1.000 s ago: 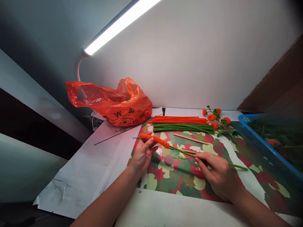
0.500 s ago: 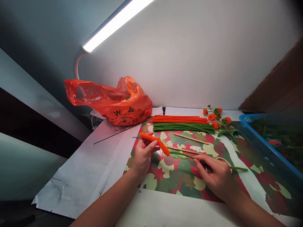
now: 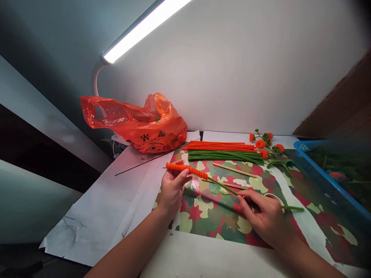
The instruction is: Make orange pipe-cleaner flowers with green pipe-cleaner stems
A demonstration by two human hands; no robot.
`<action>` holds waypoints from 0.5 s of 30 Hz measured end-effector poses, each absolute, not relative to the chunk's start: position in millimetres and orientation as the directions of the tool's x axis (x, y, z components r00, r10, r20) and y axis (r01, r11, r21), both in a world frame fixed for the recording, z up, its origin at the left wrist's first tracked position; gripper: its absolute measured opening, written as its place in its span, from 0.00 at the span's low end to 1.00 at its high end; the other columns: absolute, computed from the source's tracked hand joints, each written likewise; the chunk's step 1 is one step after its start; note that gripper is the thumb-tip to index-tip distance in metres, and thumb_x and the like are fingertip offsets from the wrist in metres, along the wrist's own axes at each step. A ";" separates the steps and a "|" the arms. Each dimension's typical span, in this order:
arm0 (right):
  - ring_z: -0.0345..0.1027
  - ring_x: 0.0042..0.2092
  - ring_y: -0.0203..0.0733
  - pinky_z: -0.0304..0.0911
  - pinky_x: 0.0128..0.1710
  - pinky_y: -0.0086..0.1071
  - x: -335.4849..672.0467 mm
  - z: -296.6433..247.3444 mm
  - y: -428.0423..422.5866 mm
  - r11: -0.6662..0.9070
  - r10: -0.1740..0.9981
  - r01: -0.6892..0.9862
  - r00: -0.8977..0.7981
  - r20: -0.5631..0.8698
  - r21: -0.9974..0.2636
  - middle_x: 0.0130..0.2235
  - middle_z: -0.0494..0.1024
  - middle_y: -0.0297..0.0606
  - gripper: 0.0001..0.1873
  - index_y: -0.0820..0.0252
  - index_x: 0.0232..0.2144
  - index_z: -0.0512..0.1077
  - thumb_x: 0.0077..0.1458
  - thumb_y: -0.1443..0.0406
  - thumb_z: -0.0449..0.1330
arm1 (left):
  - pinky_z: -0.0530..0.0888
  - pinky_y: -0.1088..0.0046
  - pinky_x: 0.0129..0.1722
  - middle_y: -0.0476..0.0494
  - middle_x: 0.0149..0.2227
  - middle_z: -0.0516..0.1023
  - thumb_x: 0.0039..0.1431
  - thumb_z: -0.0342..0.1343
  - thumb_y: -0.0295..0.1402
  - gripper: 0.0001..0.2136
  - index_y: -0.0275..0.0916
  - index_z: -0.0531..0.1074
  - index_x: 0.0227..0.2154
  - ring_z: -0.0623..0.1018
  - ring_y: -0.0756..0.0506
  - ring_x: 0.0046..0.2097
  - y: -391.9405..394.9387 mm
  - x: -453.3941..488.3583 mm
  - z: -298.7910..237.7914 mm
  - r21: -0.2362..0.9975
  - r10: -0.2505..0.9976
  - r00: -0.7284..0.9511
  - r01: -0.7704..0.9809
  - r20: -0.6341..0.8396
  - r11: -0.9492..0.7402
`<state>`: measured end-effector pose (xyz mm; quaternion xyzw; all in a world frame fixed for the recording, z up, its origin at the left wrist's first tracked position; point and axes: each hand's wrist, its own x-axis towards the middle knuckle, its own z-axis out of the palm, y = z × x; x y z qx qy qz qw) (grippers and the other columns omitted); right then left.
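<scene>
My left hand [image 3: 173, 186] pinches a coiled orange pipe cleaner [image 3: 185, 168] between thumb and fingers, and a thin wire tip pokes out of the coil's left end. A green pipe cleaner [image 3: 220, 185] runs from the coil's right end down to my right hand [image 3: 262, 210], which is closed on it. Its far end sticks out to the right beyond that hand. Underneath lie two thin wooden sticks [image 3: 234, 170] on a patterned mat [image 3: 203, 224]. Partly behind my right hand is a roll of tape [image 3: 274, 197].
Bundles of orange pipe cleaners [image 3: 220, 146] and green pipe cleaners [image 3: 226, 155] lie at the back. Beside them rest orange pompom flowers [image 3: 261, 144]. A blue basket [image 3: 333, 181] stands right, a red plastic bag [image 3: 150, 135] back left, under a lit lamp [image 3: 145, 29].
The orange coil, bent before, is now nearly straight and in line with the green pipe cleaner. It has shifted slightly left, and the green piece slopes more steeply. My right hand has hardly moved.
</scene>
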<state>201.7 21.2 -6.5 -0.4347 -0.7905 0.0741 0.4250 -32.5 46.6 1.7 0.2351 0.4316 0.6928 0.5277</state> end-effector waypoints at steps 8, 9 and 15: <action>0.68 0.19 0.32 0.63 0.23 0.25 201.9 -5.3 21.6 0.629 0.746 0.610 -0.298 0.596 -0.482 0.25 0.79 0.32 0.06 0.60 0.31 0.73 0.57 0.69 0.55 | 0.74 0.77 0.33 0.51 0.35 0.74 0.42 0.68 0.31 0.20 0.39 0.69 0.40 0.75 0.51 0.36 44.9 -30.1 2.2 0.856 0.945 -0.299 -0.516 -0.133 -0.043; 0.68 0.19 0.32 0.63 0.23 0.26 202.4 -4.9 21.7 0.634 0.744 0.606 -0.309 0.592 -0.481 0.25 0.79 0.32 0.07 0.60 0.32 0.73 0.57 0.69 0.55 | 0.74 0.76 0.33 0.51 0.35 0.74 0.42 0.68 0.31 0.20 0.40 0.69 0.40 0.75 0.51 0.36 44.8 -29.9 2.1 0.856 0.946 -0.293 -0.515 -0.136 -0.036; 0.68 0.19 0.33 0.64 0.21 0.27 205.0 -1.7 23.8 0.663 0.726 0.578 -0.339 0.598 -0.476 0.25 0.79 0.32 0.07 0.59 0.32 0.74 0.57 0.69 0.55 | 0.72 0.77 0.33 0.51 0.34 0.76 0.42 0.67 0.31 0.21 0.39 0.68 0.41 0.76 0.51 0.35 46.1 -32.3 3.2 0.838 0.946 -0.283 -0.545 -0.155 -0.026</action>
